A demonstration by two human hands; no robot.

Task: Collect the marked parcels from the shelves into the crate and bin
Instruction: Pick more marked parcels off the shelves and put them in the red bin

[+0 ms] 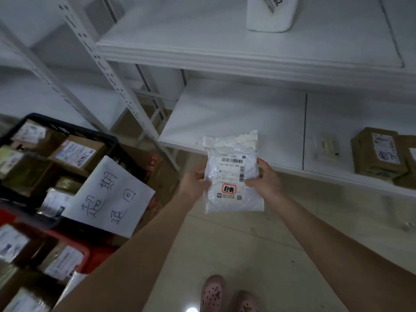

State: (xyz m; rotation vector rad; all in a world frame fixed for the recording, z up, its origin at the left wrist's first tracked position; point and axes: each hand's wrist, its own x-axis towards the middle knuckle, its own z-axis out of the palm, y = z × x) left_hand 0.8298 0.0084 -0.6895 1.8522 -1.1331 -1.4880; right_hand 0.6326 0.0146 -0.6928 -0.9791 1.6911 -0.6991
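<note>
Parcel [233,176], white bag w/ red-stamp label: small print too blurry to read, side edges hidden by fingers. Left grip [193,181] and right grip [266,176] each clamp one side. Parcel is between them, in air before lower shelf [236,109]; crate [74,127] at left, partly cut off.

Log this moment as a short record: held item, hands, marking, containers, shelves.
held item: white parcel, in front of the lower shelf
hands: left hand grips its left edge, right hand its right edge
marking: red-bordered stamp on its front
containers: black crate with paper sign and red bin, at left, both holding parcels
shelves: cardboard box on lower shelf, white package on upper shelf
</note>
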